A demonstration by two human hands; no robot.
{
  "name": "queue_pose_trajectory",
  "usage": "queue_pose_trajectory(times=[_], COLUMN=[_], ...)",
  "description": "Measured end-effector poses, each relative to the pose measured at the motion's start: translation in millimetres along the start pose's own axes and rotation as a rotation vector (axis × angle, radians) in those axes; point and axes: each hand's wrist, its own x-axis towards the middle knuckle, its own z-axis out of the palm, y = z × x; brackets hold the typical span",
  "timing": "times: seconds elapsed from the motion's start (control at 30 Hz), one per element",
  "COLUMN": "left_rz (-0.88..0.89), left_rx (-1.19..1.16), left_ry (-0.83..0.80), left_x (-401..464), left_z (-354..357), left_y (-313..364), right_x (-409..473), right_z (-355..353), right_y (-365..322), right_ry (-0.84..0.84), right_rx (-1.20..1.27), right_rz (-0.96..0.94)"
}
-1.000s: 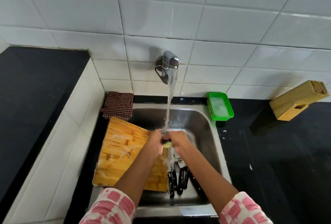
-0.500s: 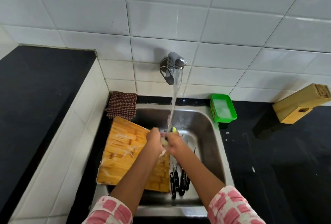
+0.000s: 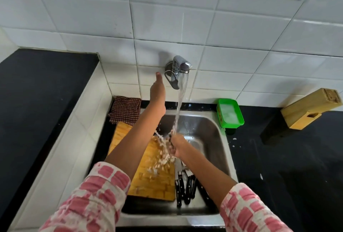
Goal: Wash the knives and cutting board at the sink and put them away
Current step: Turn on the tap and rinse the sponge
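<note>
A wooden cutting board (image 3: 148,181) leans in the left part of the steel sink (image 3: 225,150), wet and flecked with foam. Several black-handled knives (image 3: 182,187) lie on the sink floor to its right. Water runs from the wall faucet (image 3: 179,68). My left hand (image 3: 157,94) is raised with straight fingers, its tip just left of the faucet lever and not touching it. My right hand (image 3: 178,146) is under the stream, and water splashes off it. The splash hides whether it holds anything.
A green dish of soapy water (image 3: 230,113) sits at the sink's back right corner. A wooden knife block (image 3: 311,109) stands on the black counter at the right. A checked cloth (image 3: 126,110) lies behind the board. A black counter lies to the left.
Both hands were together under the stream around a yellow-green sponge. My left hand has now lifted up toward the faucet lever, while my right hand stays in the water.
</note>
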Motion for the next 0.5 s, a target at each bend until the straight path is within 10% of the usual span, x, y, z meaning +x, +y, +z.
queue_pose_trajectory(times=[0.5], left_rz=[0.074], left_rx=[-0.021], left_ry=[-0.152], left_x=[1], left_z=[13], left_y=[6], right_x=[-14], right_z=[-23], right_y=[-16], right_ry=[-0.134], right_rx=[-0.429], right_rz=[-0.074])
